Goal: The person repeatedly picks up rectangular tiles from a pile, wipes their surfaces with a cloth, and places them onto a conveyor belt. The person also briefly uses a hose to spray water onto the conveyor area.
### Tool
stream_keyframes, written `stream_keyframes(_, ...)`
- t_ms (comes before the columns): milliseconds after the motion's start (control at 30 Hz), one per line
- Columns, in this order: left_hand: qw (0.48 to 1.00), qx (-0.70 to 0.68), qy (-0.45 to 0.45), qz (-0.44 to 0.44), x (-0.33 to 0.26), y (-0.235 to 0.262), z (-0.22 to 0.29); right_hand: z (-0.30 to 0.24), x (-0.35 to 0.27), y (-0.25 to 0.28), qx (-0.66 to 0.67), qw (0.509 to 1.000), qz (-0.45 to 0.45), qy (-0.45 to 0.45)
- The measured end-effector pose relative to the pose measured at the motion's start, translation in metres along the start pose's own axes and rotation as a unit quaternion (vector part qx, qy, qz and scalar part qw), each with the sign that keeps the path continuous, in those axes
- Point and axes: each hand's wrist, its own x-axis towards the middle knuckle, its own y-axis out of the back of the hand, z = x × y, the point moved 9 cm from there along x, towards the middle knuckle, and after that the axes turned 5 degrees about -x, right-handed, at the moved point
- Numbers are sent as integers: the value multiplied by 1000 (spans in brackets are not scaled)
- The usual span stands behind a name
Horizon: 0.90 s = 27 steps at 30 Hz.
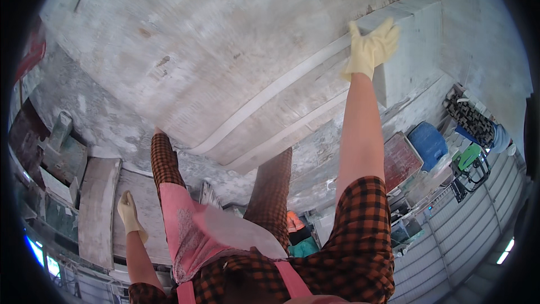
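Observation:
My right hand (371, 49), in a pale yellow rubber glove, reaches far forward. Its thumb stands apart from the stretched fingers, and nothing shows in its grasp. It is at the edge of a grey box-like block (426, 36), beside a wide, dusty grey panel (225, 50); whether the palm presses on either I cannot tell. My left hand (129, 214), gloved alike, hangs low at the left, away from the panel. Its fingers point up, loosely extended, with nothing visible in them. Pale raised strips (270, 91) run along the panel's near side.
Grey boards (98, 208) stand at the left below a dusty floor (95, 98). To the right are a blue drum (427, 145), a reddish board (396, 163) and a green-and-black machine (469, 160). A pink apron (194, 225) covers my front.

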Motion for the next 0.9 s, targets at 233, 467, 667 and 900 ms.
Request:
stream_keyframes(233,998,5,68,-10,-2,21,-26,-8,-1,5,10,998,57,28)
stream_keyframes(467,997,-8,61,-54,-2,16,-15,-2,0,-3,-4,999,7,42)
stream_keyframes(667,997,-12,53,-45,-5,14,12,18,0,-22,19,994,-78,80)
stream_keyframes(900,999,-19,9,31,-58,19,54,23,-22,61,440,872,-212,2)
